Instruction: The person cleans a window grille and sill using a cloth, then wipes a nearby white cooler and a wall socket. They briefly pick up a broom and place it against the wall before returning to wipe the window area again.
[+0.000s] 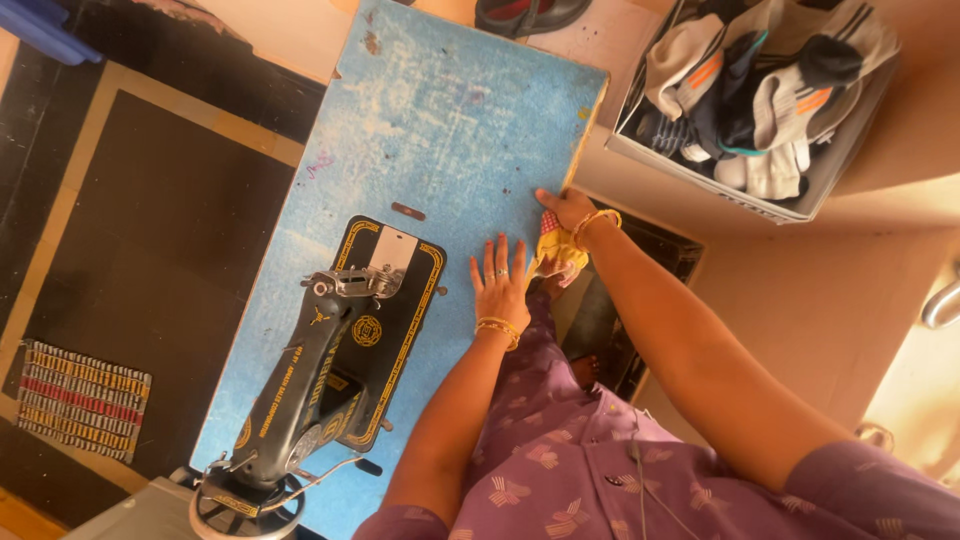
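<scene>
My left hand [499,283] lies flat, palm down and fingers spread, on the worn blue table top [450,120], just right of the black sewing machine [335,370]. It wears rings and a yellow bangle. My right hand [566,209] is at the table's right edge, curled around a small yellow and red cloth piece [556,250] that hangs off the edge. My left thumb touches that cloth. The sewing machine has gold trim, with its needle end near my left hand and its handwheel [240,500] at the bottom.
A white box [720,170] full of grey, white and orange socks stands at the upper right. A striped mat [85,400] lies on the dark floor at the left. My purple patterned garment [600,470] fills the bottom. A sandal [525,12] lies beyond the table.
</scene>
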